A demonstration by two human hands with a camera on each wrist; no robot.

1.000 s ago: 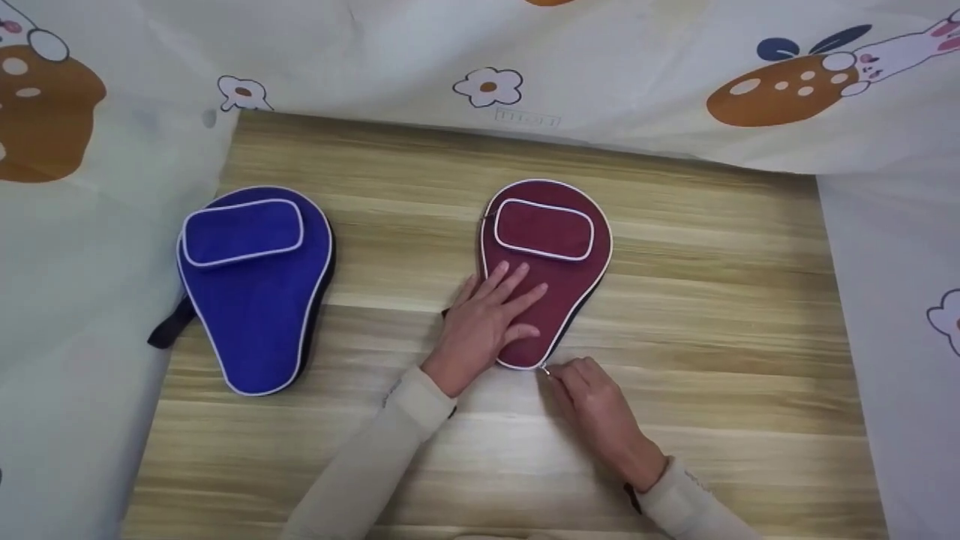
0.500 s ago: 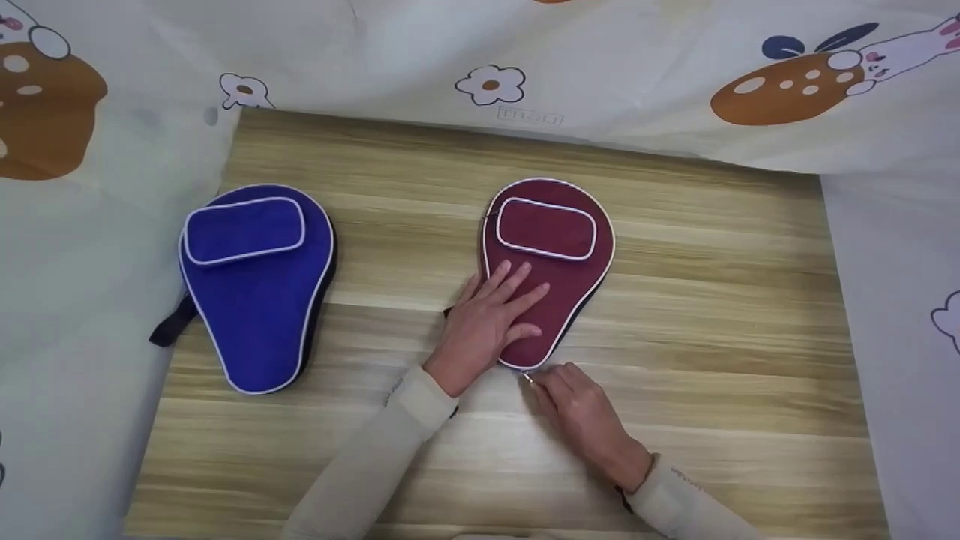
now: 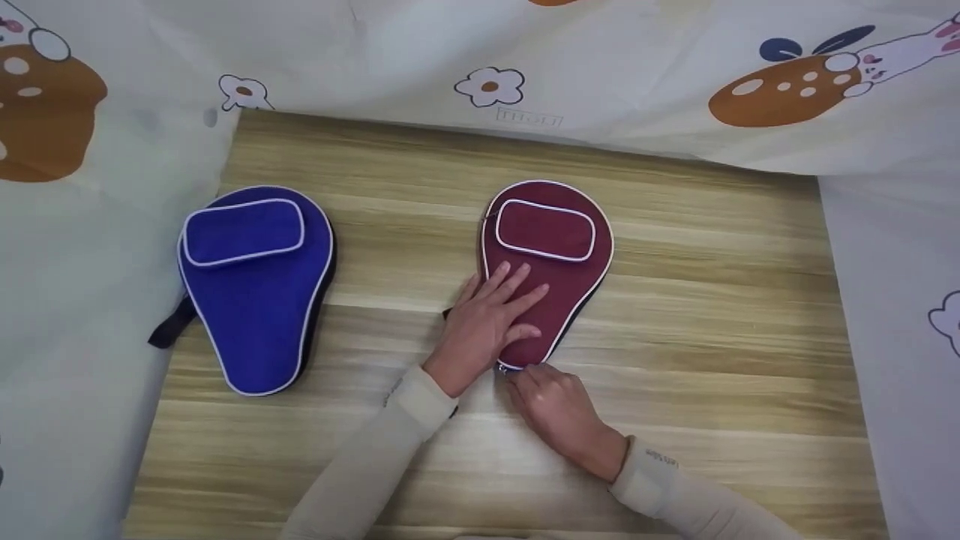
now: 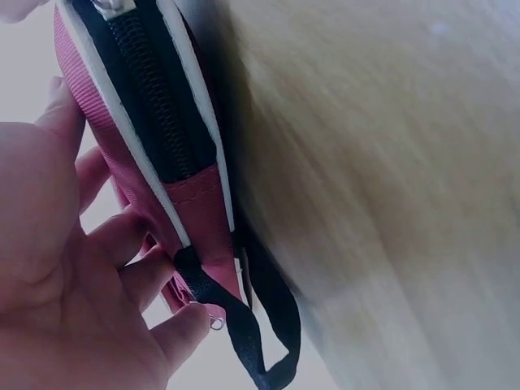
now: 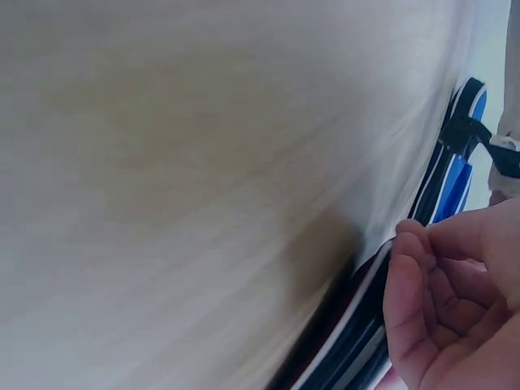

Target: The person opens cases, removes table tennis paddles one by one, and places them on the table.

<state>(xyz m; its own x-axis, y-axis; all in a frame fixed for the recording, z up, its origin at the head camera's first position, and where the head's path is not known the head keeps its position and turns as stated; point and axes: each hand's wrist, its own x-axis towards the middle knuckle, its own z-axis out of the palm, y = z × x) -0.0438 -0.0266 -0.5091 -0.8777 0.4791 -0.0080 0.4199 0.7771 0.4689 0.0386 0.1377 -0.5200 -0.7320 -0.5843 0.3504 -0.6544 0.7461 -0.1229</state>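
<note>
A dark red table tennis paddle case with white piping lies on the wooden table, narrow end toward me. My left hand rests on its front with fingers spread, below the small pocket. My right hand pinches the zipper pull at the bottom left of the narrow end. Along the case's side, the left wrist view shows the closed black zipper teeth, the slider above them and a black strap loop below. The right wrist view shows curled fingers against the dark zipper edge.
A blue paddle case of the same shape lies at the left of the wooden table, its black strap reaching over the left edge. Printed white cloth hangs behind the table and at both sides.
My right hand has drawn the zipper pull leftward round the narrow bottom end of the red case, from its right corner to its left. My left hand has stayed in place on the case.
</note>
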